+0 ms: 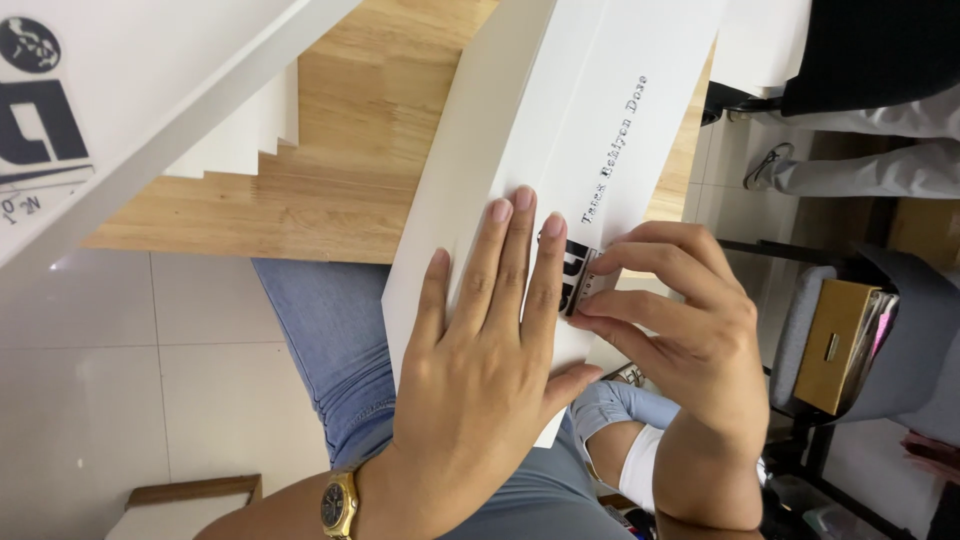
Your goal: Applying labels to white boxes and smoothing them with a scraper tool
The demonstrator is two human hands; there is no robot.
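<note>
A long white flat box (pixel 560 110) lies slanted across the wooden table's edge and over my lap. My left hand (pixel 480 350) presses flat on its near end, fingers spread and pointing up the box. My right hand (pixel 680 320) pinches a small sticker with black and clear print (pixel 580 278) against the box surface, just right of my left fingertips. A line of small black printed text runs along the box above the sticker. A gold wristwatch (pixel 340 505) sits on my left wrist.
A wooden table (pixel 340 170) carries a stack of white boxes (pixel 250 130) and a large white printed box (pixel 90 120) at left. Pale floor tiles (pixel 130 370) lie below. At right stand a grey chair with a tan box (pixel 835 345) and another person's legs (pixel 860 165).
</note>
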